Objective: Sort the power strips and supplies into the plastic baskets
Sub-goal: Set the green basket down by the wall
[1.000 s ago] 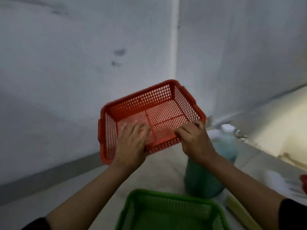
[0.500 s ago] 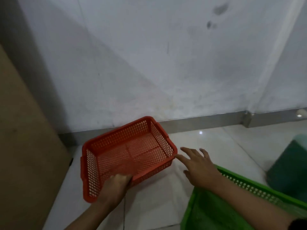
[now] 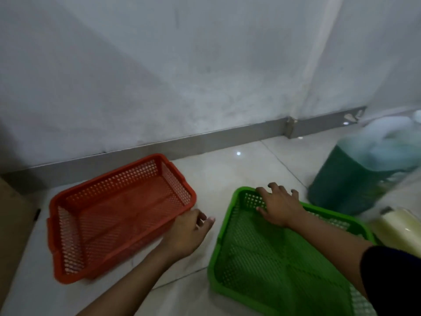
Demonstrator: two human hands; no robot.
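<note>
The fingers [image 3: 276, 190] of the right hand [image 3: 280, 207] are lying spread and slightly curled over the far rim of the green basket [image 3: 262, 258], with the fingertips hooking past its top edge and the thumb resting on the mesh inside; whether they are actually clamping the rim cannot be told. The left hand [image 3: 186, 236] is hanging loosely curled beside the near right corner of the red basket [image 3: 114, 215], fingers partly bent and a little apart, pinching nothing; its edge is sitting at or just against the basket's side wall, and contact there is unclear. The red basket is sitting flat on the pale tiled floor [image 3: 227, 169] near the grey baseboard [image 3: 205, 140], open side up and holding nothing. The green basket is lying just to its right, apart from it, also showing only bare mesh. Beyond the green basket a blurred green jug [image 3: 350, 179] is standing on the floor, and a pale roll [image 3: 398, 226] is lying at the right edge. A white wall [image 3: 182, 65] is rising behind everything.
</note>
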